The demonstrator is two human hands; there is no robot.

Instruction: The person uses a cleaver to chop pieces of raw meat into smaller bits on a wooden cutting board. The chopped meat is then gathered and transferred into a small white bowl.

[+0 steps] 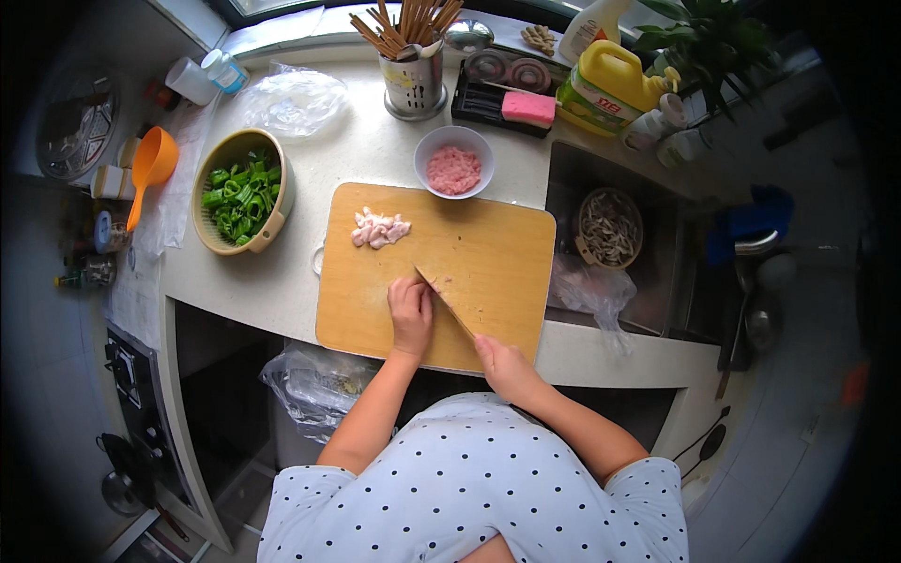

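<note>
- Meat under the knife (443, 302) is hard to see; the left hand (410, 314) covers most of it, with a bit of pink showing by the blade. It sits near the front of the cutting board (488, 253), likely so it is close to the body and easy to press on.
- Cutting board is the biggest thing under both hands. It is wood and lies flat on the pale counter (357, 150), likely so the blade has a firm place to land.
- Left hand is curled down on the meat, fingers tucked, just left of the blade. I think the tuck keeps the fingers safe.
- Right hand (502, 364) is closed around the knife handle, just behind the left hand, with the blade pointing away from the body.
- Cut pink pieces (379, 228) lie in 1 small heap farther back on the board, apart from the hands, likely pushed out of the way.
- Green basket bowl (246, 190), well off to the left of the hands, holds chopped green leaves.
- White bowl (454, 161), past the board's far edge, holds pink minced meat.
- Metal cup (414, 83), farther back, holds many chopsticks standing up.
- Round basket (609, 228) in the sink to the right holds pale thin bits; I cannot tell what they are.
</note>
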